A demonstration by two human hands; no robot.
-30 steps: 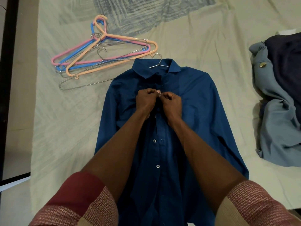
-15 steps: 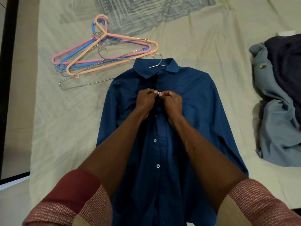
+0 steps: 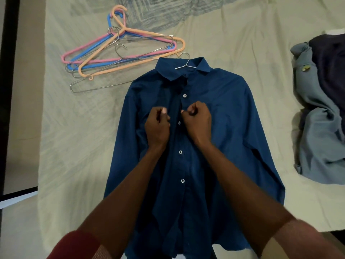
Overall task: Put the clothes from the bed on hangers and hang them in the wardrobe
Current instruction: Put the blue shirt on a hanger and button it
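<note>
Navy shirt lies on the bed, wire hanger in its collar, as left hand and right hand pinch the placket mid-buttoning; grey clothes wait unhung.

Obstacles: hanger pile far left; heap of clothes right. Open bedsheet: far right of shirt, near left.
</note>
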